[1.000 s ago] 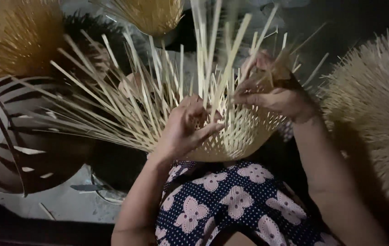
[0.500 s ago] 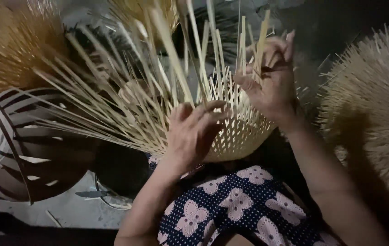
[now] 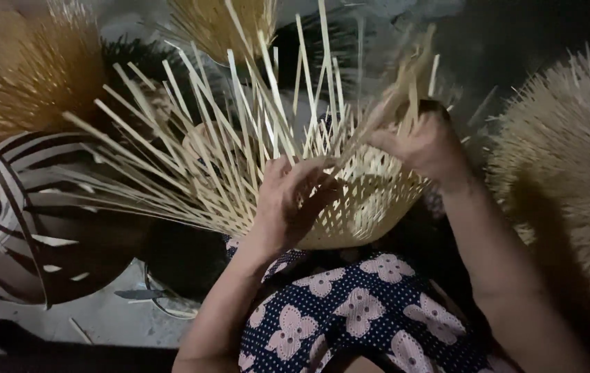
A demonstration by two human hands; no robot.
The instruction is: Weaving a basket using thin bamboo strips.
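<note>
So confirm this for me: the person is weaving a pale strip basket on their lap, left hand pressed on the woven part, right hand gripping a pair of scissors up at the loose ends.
Not quite. The head view shows no scissors: the right hand is pinching the basket's loose strips themselves. The rest holds, with the left hand pressed on the woven part over the lap.

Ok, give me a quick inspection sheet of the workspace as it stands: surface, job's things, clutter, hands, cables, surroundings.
Surface: pale floor at lower left, dim; the work rests over a dotted floral lap cloth.
Job's things: half-woven basket, woven base toward the lap, loose pale strips fanning up and left.
Clutter: a dark blade-like tool and stray slivers on the floor.
Hands: left hand pressed on the woven wall; right hand pinching upright strips at the rim, blurred.
Cables: nothing seen.
Surroundings: dark banded basket frame at left; bristling unfinished baskets at top left, top centre and right.
</note>
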